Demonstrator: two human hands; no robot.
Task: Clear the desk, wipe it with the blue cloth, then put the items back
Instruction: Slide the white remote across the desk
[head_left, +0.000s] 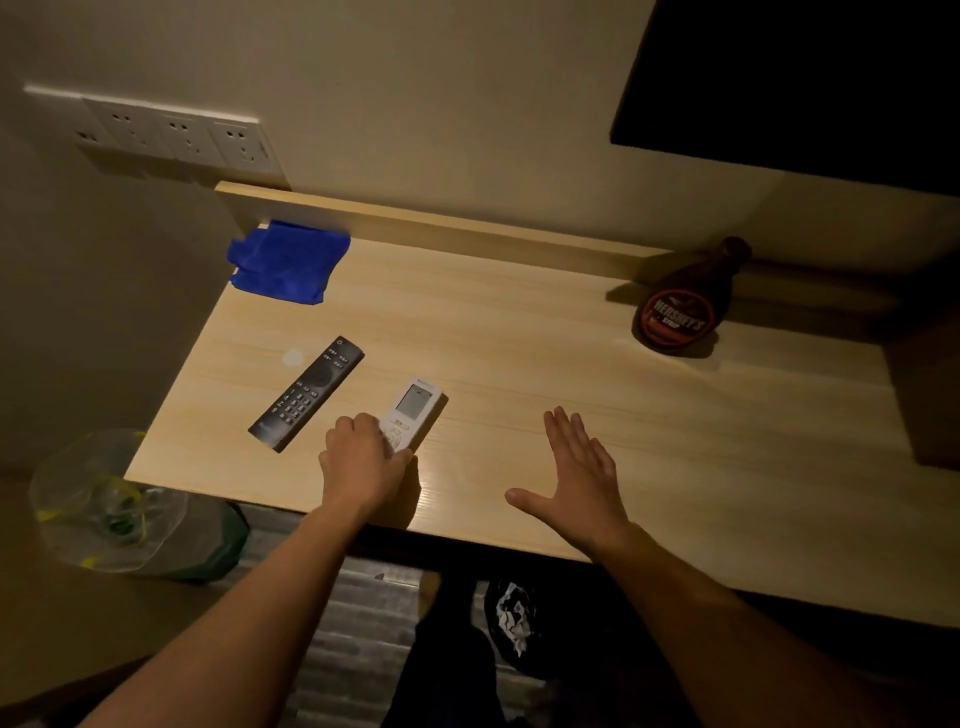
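- Two remotes lie near the desk's (571, 353) front edge. The white remote (413, 410) is under my left hand (363, 460), its long axis pointing away and slightly right. The black remote (306, 395) is just left of it.
- My left fingers curl over the white remote's near end, gripping it.
- My right hand (576, 473) hovers flat and spread, holding nothing.
- The blue cloth (288, 262) lies back-left.

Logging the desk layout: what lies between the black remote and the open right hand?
Head view: the white remote, its near end gripped by the left hand; the rest is bare desk.
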